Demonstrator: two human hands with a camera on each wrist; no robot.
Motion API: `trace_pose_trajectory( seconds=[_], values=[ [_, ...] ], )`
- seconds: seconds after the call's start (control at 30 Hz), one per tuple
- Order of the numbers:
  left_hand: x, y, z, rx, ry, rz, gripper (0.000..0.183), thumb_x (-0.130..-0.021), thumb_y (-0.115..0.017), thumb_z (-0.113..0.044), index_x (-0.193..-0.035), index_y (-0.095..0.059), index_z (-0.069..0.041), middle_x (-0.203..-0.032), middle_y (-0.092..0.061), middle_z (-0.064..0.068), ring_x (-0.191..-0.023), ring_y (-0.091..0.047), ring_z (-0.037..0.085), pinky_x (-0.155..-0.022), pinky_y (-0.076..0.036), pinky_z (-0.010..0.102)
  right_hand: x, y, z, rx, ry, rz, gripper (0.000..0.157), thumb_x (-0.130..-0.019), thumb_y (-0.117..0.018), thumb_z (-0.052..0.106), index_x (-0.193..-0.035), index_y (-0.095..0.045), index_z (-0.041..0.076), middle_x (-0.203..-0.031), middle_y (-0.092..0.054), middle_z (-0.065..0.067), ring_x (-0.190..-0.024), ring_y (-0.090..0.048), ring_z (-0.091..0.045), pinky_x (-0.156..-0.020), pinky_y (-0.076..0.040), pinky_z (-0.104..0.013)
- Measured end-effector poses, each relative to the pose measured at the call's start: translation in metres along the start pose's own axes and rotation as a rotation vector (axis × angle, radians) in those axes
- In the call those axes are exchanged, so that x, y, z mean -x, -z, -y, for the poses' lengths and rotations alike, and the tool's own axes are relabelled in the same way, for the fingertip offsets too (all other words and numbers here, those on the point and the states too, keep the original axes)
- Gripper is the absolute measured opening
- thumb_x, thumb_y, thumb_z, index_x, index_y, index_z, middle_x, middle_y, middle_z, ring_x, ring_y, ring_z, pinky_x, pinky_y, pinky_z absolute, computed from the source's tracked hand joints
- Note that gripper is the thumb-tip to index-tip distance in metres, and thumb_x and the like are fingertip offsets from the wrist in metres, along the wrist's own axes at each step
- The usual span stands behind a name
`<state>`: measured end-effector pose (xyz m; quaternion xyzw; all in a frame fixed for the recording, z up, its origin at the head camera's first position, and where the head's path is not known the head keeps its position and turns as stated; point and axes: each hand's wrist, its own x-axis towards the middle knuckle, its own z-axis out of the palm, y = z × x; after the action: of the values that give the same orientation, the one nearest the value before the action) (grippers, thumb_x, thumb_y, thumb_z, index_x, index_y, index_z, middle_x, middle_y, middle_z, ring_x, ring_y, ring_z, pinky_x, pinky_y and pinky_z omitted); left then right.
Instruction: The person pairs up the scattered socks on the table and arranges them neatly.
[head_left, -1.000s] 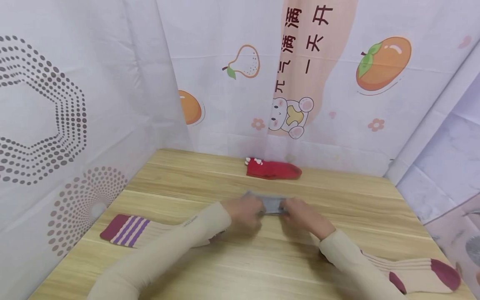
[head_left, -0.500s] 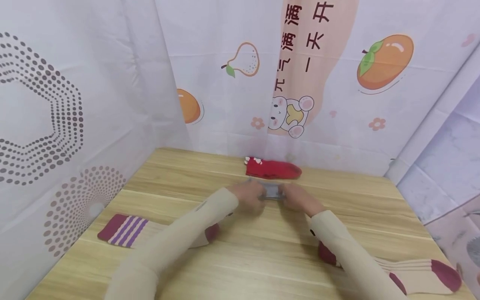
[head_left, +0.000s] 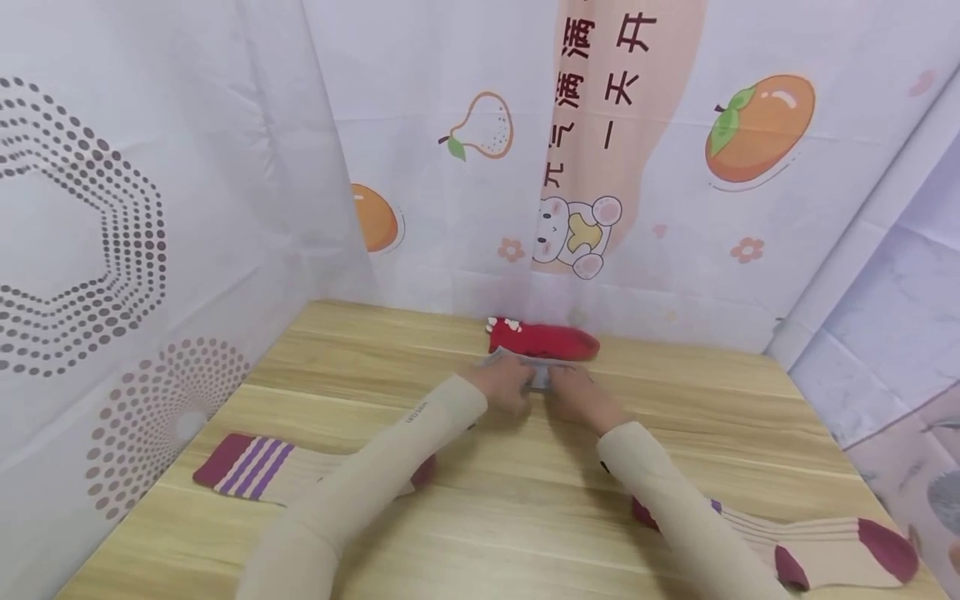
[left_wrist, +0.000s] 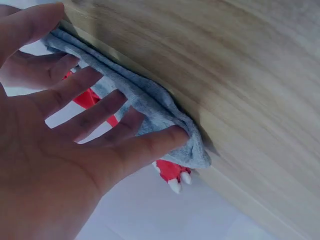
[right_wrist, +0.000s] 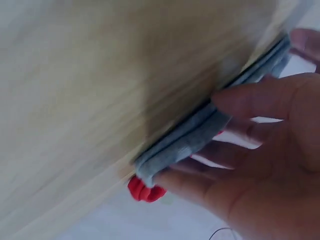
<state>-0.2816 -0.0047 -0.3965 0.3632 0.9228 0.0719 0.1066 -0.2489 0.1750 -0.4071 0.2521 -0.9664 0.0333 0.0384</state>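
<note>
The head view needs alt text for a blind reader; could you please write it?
A left hand and right hand touch a gray cloth just in front of a red sock on a wood-grain table. Cream-and-burgundy socks lie at left and right; a fruit-print curtain hangs behind.

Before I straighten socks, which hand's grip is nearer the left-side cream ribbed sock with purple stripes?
Left. The left grip is beyond and right of the cream sock; the right grip is farther right.

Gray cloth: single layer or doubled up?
Doubled: both wrist views show two edges of the gray cloth lying one over the other. Whether that is a fold or a sock's two walls, I cannot tell.
</note>
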Motion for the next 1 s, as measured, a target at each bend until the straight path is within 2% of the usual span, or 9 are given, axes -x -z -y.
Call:
trace_pose_trajectory(
  seconds=[0.2, 0.3, 0.4, 0.5, 0.6, 0.67, 0.77, 0.9, 1.0],
  values=[
    [0.009, -0.005, -0.002, 0.085, 0.085, 0.026, 0.034, -0.087, -0.070, -0.038, -0.110, -0.060, -0.014, -0.105, -0.062, -0.002, -0.104, -0.057, 0.015, -0.091, -0.049, 0.034, 0.010, -0.007, 0.016, 0.123, -0.073, -0.068, 0.013, -0.092, -0.056, 0.002, -0.100, -0.056, -0.007, -0.094, -0.060, -0.031, -0.094, -0.058, -0.048, -0.084, -0.048, -0.061],
    [0.026, -0.004, -0.005, 0.076, 0.090, 0.001, 0.043, -0.091, -0.067, -0.041, -0.122, -0.060, -0.013, -0.122, -0.061, 0.001, -0.125, -0.051, 0.020, -0.105, -0.043, 0.040, 0.016, -0.002, 0.020, 0.069, -0.072, -0.087, 0.021, -0.092, -0.055, -0.001, -0.112, -0.056, -0.009, -0.117, -0.056, -0.037, -0.111, -0.052, -0.053, -0.093, -0.041, -0.068],
    [0.051, 0.002, -0.007, 0.054, 0.070, -0.048, 0.051, -0.095, -0.065, -0.039, -0.134, -0.056, -0.008, -0.137, -0.056, 0.007, -0.139, -0.040, 0.027, -0.114, -0.033, 0.046, 0.026, 0.005, 0.026, 0.041, -0.027, -0.110, 0.027, -0.089, -0.060, -0.001, -0.115, -0.056, -0.007, -0.130, -0.051, -0.037, -0.121, -0.047, -0.055, -0.099, -0.037, -0.069],
    [0.077, 0.006, -0.006, 0.045, 0.025, -0.110, 0.055, -0.095, -0.066, -0.033, -0.139, -0.053, -0.003, -0.141, -0.054, 0.013, -0.139, -0.040, 0.031, -0.115, -0.031, 0.045, 0.039, 0.013, 0.038, 0.017, 0.037, -0.079, 0.035, -0.086, -0.068, 0.001, -0.118, -0.056, -0.005, -0.134, -0.048, -0.036, -0.125, -0.044, -0.055, -0.103, -0.035, -0.068],
    [0.102, 0.009, -0.007, 0.088, 0.014, -0.146, 0.056, -0.095, -0.067, -0.029, -0.140, -0.051, -0.001, -0.141, -0.053, 0.016, -0.136, -0.043, 0.034, -0.114, -0.033, 0.046, 0.049, 0.022, 0.052, -0.022, 0.087, -0.041, 0.044, -0.083, -0.074, 0.002, -0.123, -0.057, -0.002, -0.138, -0.047, -0.035, -0.128, -0.042, -0.055, -0.106, -0.034, -0.065],
    [0.115, 0.010, -0.009, 0.128, 0.010, -0.166, 0.053, -0.095, -0.067, -0.028, -0.139, -0.053, -0.002, -0.140, -0.053, 0.016, -0.133, -0.046, 0.034, -0.112, -0.035, 0.045, 0.054, 0.026, 0.062, -0.067, 0.126, -0.056, 0.045, -0.080, -0.077, 0.001, -0.122, -0.058, -0.002, -0.135, -0.049, -0.034, -0.127, -0.044, -0.054, -0.106, -0.036, -0.063],
    [0.127, 0.009, -0.012, 0.158, -0.023, -0.197, 0.050, -0.096, -0.065, -0.027, -0.137, -0.054, -0.001, -0.140, -0.052, 0.017, -0.131, -0.048, 0.034, -0.110, -0.038, 0.046, 0.056, 0.029, 0.075, -0.092, 0.214, -0.114, 0.043, -0.079, -0.078, 0.001, -0.117, -0.059, -0.002, -0.127, -0.056, -0.030, -0.123, -0.050, -0.050, -0.104, -0.040, -0.059],
    [0.138, 0.007, -0.015, 0.117, -0.066, -0.218, 0.046, -0.097, -0.064, -0.026, -0.135, -0.055, -0.002, -0.137, -0.054, 0.017, -0.127, -0.051, 0.032, -0.108, -0.041, 0.045, 0.054, 0.028, 0.093, -0.112, 0.328, -0.199, 0.045, -0.077, -0.079, 0.002, -0.117, -0.058, -0.001, -0.114, -0.062, -0.020, -0.111, -0.058, -0.040, -0.094, -0.048, -0.053],
    [0.148, 0.010, -0.014, 0.118, -0.042, -0.230, 0.045, -0.097, -0.063, -0.024, -0.136, -0.055, -0.003, -0.138, -0.053, 0.016, -0.129, -0.049, 0.032, -0.109, -0.040, 0.046, 0.049, 0.028, 0.104, -0.121, 0.375, -0.233, 0.042, -0.080, -0.078, 0.003, -0.117, -0.059, -0.002, -0.108, -0.061, -0.015, -0.102, -0.060, -0.033, -0.089, -0.051, -0.048]
  ],
)
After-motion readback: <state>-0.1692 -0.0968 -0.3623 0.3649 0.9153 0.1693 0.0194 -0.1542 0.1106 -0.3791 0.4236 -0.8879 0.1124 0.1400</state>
